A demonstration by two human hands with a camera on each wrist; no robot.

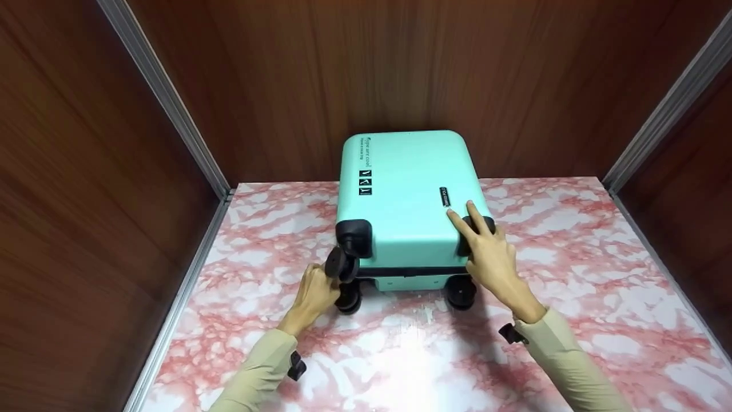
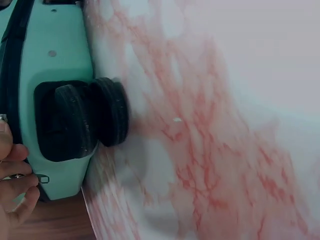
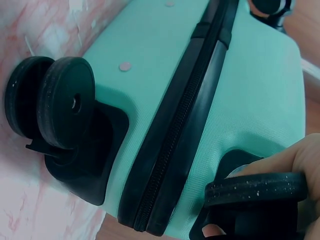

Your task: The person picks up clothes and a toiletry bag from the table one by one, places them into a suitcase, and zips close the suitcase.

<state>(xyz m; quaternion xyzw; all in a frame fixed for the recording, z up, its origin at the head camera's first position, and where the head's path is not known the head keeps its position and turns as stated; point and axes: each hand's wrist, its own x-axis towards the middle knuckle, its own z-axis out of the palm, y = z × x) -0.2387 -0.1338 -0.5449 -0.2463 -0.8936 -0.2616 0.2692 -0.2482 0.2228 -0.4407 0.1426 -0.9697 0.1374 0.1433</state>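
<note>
A mint-green suitcase [image 1: 409,183] lies flat, its wheeled end towards me. A black zipper [image 3: 172,130] runs round its side. At the near left corner, my left hand [image 1: 317,290] has its fingers curled at the zipper seam. In the left wrist view those fingers [image 2: 17,185] pinch a small metal zipper pull, mostly hidden by them. My right hand [image 1: 493,256] rests on the near right corner, two fingers stretched over the top shell. The right wrist view shows its thumb behind the black upper wheel [image 3: 255,189].
Lower black wheels [image 1: 460,292] stand at the red-and-white marbled surface [image 1: 274,229]. Behind the case rises a brown wood panel [image 1: 400,63]. Similar panels with grey metal edge strips [image 1: 171,97] close off both sides.
</note>
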